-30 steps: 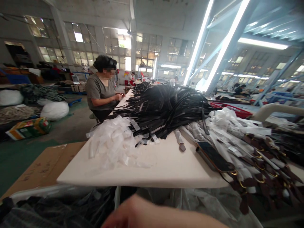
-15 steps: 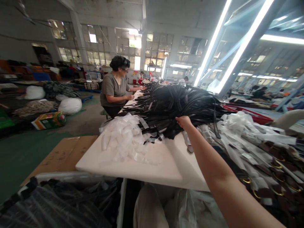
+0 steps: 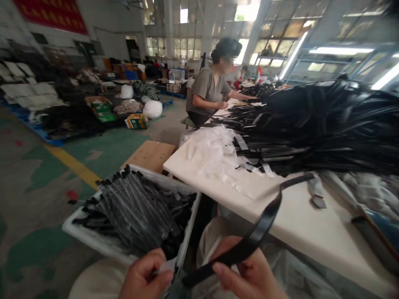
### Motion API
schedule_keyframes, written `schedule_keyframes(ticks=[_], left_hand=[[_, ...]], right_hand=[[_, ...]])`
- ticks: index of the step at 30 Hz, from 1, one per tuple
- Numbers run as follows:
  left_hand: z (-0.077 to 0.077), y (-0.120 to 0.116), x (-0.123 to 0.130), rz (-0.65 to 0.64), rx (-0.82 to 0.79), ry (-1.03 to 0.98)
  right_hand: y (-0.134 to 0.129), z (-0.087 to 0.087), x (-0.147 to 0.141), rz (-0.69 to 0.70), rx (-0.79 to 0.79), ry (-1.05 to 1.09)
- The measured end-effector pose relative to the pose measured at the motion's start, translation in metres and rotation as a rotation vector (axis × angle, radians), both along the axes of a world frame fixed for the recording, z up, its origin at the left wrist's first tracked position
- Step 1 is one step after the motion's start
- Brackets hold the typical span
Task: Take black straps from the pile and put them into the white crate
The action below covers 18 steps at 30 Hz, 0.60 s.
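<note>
A black strap (image 3: 264, 220) lies across my right hand (image 3: 249, 272), pinched between thumb and fingers. Its far end curves up over the table edge, while its near end points down toward my left hand (image 3: 145, 276). Between the thumb and fingers of that left hand is a small translucent white plastic piece (image 3: 167, 266). Both hands are low in the view, above my lap. A heap of black straps (image 3: 311, 124) covers the far part of the pale table (image 3: 289, 207). Crumpled clear plastic strips (image 3: 212, 149) lie at its left corner.
A white crate (image 3: 93, 243) full of plastic-wrapped black straps stands at the left of my knees. Behind it sits a cardboard box (image 3: 149, 155). A co-worker (image 3: 207, 93) sits at the table's far left side. A strap end with a metal tip (image 3: 318, 201) rests on the tabletop.
My right hand has come back from the strap heap with one black strap. My left hand has entered the view, holding the plastic piece. The view has turned left and down.
</note>
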<state>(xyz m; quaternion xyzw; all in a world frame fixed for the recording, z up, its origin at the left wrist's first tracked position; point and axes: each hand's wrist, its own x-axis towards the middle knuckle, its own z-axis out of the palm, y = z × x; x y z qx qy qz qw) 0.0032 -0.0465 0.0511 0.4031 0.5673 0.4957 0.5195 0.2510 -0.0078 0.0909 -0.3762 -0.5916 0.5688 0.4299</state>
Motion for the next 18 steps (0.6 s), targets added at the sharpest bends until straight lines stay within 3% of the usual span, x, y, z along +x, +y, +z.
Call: schedule_keyframes(ticks=[6,12,15,18], left_hand=[[0.000,-0.016,-0.009,-0.155,0.016,0.101],[0.020,-0.030,0.008,-0.041,-0.241,-0.052],[0.016,-0.029,0.006,-0.060,-0.181,-0.057],[0.002,-0.026,-0.002,-0.100,0.001,-0.014]], right_hand=[[0.025,0.013,-0.020,0.047,0.028,0.134],[0.028,0.015,-0.025,0.030,0.017,0.139],[0.024,0.013,-0.027,0.012,0.005,0.121],[0.019,0.012,-0.027,-0.010,-0.022,0.112]])
